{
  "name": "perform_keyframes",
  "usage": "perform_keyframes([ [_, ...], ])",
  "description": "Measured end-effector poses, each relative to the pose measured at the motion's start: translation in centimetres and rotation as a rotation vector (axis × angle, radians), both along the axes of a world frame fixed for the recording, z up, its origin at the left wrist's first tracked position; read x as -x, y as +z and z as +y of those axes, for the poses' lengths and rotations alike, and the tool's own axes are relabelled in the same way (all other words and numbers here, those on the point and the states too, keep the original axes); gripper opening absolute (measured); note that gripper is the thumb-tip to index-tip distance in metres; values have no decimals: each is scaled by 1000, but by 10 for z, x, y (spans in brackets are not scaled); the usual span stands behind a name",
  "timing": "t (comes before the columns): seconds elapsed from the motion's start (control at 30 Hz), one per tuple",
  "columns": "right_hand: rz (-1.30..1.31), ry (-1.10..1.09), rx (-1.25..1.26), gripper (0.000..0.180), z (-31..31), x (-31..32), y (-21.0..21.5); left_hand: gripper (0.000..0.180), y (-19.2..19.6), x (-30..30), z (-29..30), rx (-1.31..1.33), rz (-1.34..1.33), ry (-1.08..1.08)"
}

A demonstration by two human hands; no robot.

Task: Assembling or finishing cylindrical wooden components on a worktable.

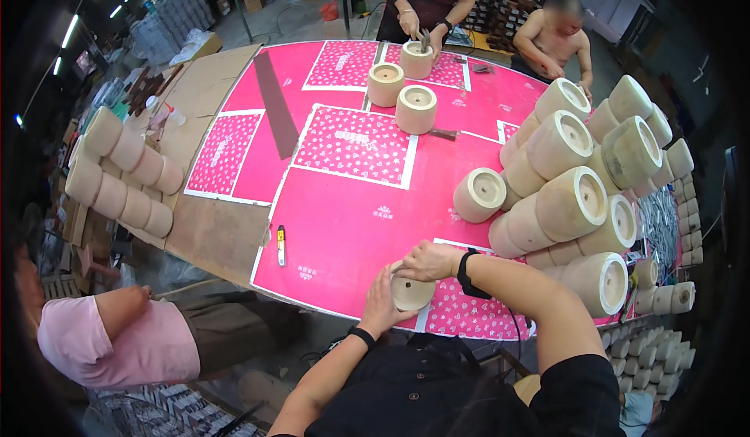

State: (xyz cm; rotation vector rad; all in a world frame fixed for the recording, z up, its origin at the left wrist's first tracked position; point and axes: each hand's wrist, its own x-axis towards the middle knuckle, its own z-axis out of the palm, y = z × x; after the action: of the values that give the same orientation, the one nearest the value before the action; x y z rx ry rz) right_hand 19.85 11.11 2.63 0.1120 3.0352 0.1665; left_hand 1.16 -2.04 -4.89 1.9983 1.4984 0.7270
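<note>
Wooden cup [412, 292] is lying between both hands, left hand [381, 303] cupping it, right hand [426, 262] clasping its top.

A wooden cup [412, 291] sits between the fingers of the left hand [380, 306] and right hand [426, 261] at the table's [351, 226] near edge, a utility knife [281, 246] lying left of the fingers, stacked cups [574, 203] right, three upright cups [406, 85] beyond.

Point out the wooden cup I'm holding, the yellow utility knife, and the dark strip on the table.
wooden cup [412, 292], head view, its side wall.
yellow utility knife [281, 246], head view, its middle.
dark strip [275, 105], head view, mid-length.
</note>
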Motion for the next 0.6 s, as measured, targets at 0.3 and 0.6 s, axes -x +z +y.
perform_keyframes([
  [0.3, -76, -995, 498, 28, -104, -13, -4, 132, 5, 0, -2, 18, -23, 18],
  [0.6, 945, -1831, 1993, 14, -113, 34, -34, 127, -3, 0, -4, 24, -27, 26],
])
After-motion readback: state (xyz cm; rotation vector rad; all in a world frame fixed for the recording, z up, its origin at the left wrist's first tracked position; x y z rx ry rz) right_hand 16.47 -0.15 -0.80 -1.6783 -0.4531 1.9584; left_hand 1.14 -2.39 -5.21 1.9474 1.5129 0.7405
